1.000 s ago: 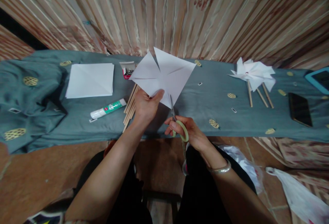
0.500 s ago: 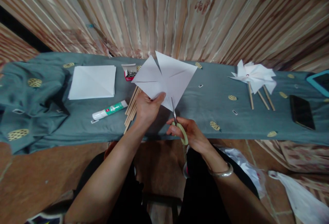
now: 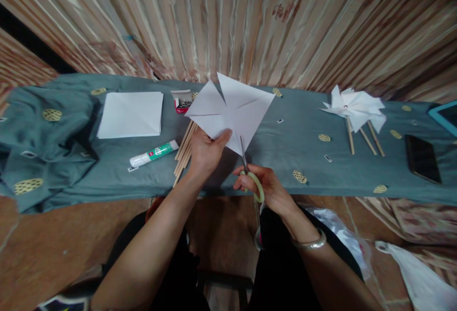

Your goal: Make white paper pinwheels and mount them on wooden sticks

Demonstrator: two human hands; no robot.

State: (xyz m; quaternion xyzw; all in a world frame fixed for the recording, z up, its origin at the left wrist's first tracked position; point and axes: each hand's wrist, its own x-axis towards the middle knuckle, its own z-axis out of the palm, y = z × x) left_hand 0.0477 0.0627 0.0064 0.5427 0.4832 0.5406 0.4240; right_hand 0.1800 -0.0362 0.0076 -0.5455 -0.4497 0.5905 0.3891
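A square sheet of white paper (image 3: pixel 250 97) is held above the table, turned corner-down, with slits running from its corners toward the middle. My left hand (image 3: pixel 209 151) pinches its lower left edge, thumb on top. In my right hand (image 3: pixel 264 182) is a pair of scissors (image 3: pixel 254 182) with pale green handles. The blades lie at the sheet's bottom corner, pointing up toward its centre. Several wooden sticks (image 3: pixel 183 156) lie partly beneath my left hand and the paper.
Left on the blue-green cloth (image 3: pixel 221 185) are a paper stack (image 3: pixel 130 113), a glue stick (image 3: pixel 153 153) and a small red box of metal pins (image 3: pixel 183 104). White paper pinwheels (image 3: pixel 357 104) on sticks, a dark phone (image 3: pixel 423 159) and a blue-edged device (image 3: pixel 444 116) lie right.
The view has shifted slightly, so everything sits a few pixels to the right. Both hands, the paper and the scissors keep nearly the same arrangement.
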